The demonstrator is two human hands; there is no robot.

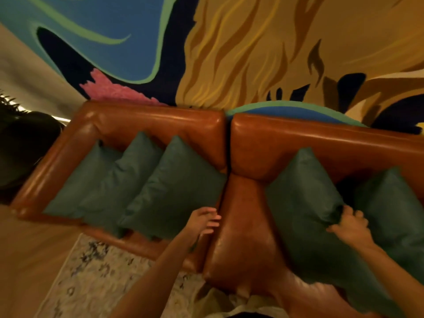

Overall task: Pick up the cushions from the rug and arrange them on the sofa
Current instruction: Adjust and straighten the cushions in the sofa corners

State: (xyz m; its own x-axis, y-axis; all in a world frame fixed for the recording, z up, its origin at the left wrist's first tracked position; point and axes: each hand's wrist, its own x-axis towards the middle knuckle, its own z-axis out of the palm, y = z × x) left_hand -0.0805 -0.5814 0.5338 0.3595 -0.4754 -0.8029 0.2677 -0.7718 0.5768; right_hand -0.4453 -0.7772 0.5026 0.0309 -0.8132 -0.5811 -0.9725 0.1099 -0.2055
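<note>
A brown leather sofa [243, 226] fills the middle of the view. Three dark green cushions lean in a row on its left seat: one at the far left [85, 182], one in the middle [121, 184] and one nearest the centre seam [176, 189]. On the right seat a fourth green cushion [302, 214] leans against the backrest, and my right hand [351, 226] grips its right edge. A fifth green cushion [394, 212] sits beside it at the far right. My left hand [205, 222] hovers with fingers apart by the lower corner of the third cushion.
A pale patterned rug [91, 278] lies in front of the sofa at the lower left, on a wooden floor [27, 253]. A colourful mural wall [229, 53] rises behind the sofa. Something dark with plant leaves [20, 143] stands left of the armrest.
</note>
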